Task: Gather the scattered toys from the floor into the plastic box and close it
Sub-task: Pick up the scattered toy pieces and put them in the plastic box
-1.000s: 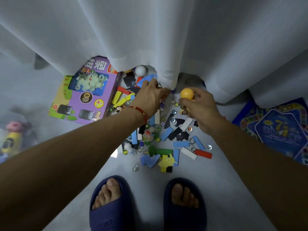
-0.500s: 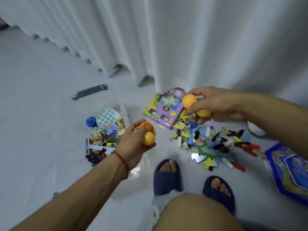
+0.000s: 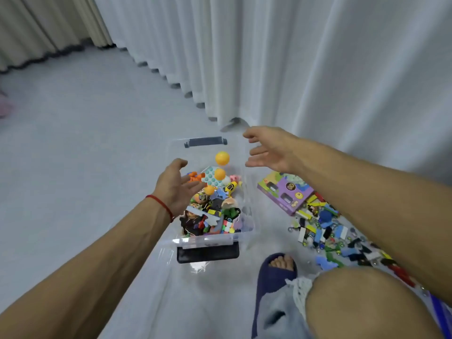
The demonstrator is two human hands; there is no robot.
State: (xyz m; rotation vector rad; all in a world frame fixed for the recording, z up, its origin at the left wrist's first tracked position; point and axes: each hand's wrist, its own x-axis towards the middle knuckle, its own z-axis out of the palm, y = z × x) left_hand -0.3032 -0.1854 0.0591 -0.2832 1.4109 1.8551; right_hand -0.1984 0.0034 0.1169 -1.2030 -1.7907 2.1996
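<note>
Over clear plastic box [image 3: 241, 214], round orange balls [image 3: 222, 158]

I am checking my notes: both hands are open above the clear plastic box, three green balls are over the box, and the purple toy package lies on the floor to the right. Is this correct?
One detail is wrong: the balls are orange-yellow, not green, as the head view shows. The rest holds: left hand and right hand are open above the clear plastic box, and the purple toy package lies on the floor to its right.
</note>
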